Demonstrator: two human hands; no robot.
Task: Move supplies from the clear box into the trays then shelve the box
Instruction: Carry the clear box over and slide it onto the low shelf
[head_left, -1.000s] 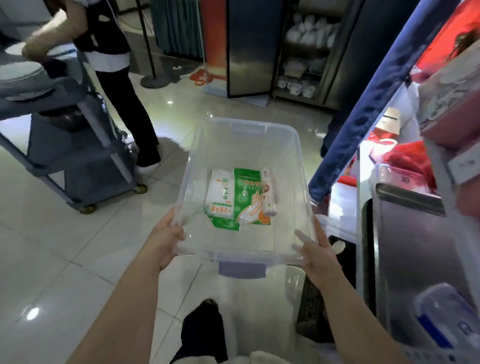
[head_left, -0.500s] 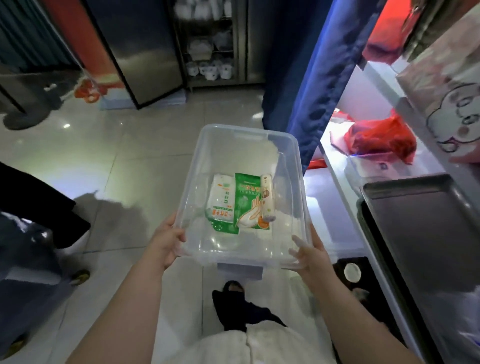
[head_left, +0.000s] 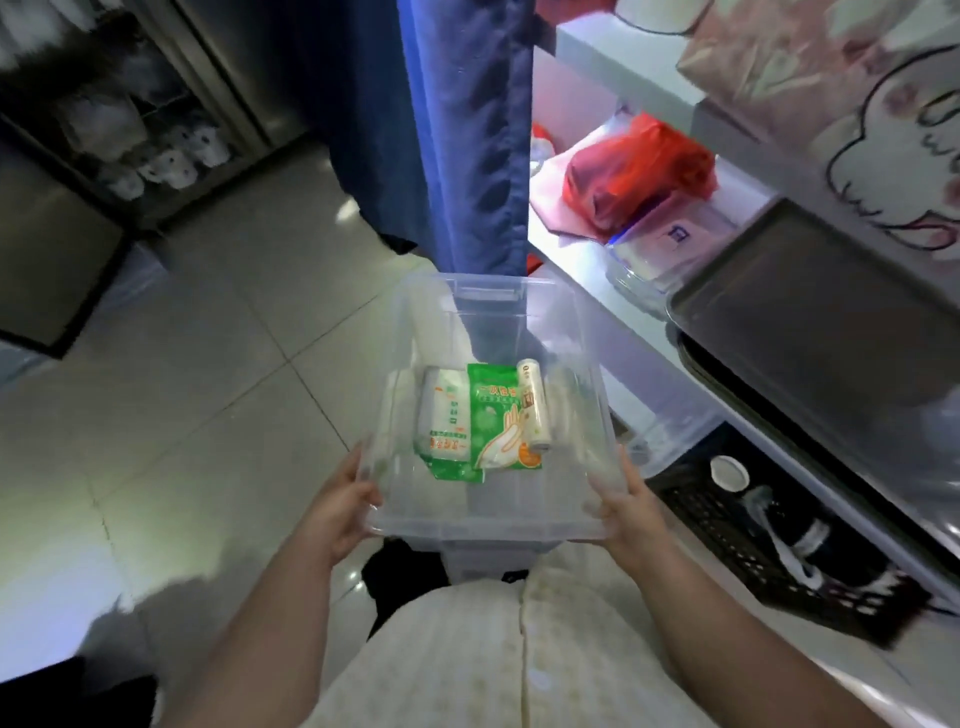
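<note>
I hold the clear box (head_left: 415, 322) in front of me above the floor, my left hand (head_left: 340, 506) on its near left corner and my right hand (head_left: 626, 506) on its near right corner. On the box's bottom lie a white packet (head_left: 441, 415), a green glove packet (head_left: 498, 421) and a small white roll (head_left: 535, 402). A dark metal tray (head_left: 810, 306) sits on the white shelf (head_left: 587, 291) to the right of the box.
A blue curtain (head_left: 462, 130) hangs just beyond the box. On the shelf lie a red plastic bag (head_left: 639, 171) and a clear container (head_left: 654, 260). A black basket (head_left: 769, 551) sits below the shelf. Tiled floor (head_left: 208, 364) lies to the left, a steel rack (head_left: 130, 130) beyond it.
My view has swung right toward the shelf while both hands keep hold of the box. The grey cart and the other person have passed out of sight; the tray has come closer.
</note>
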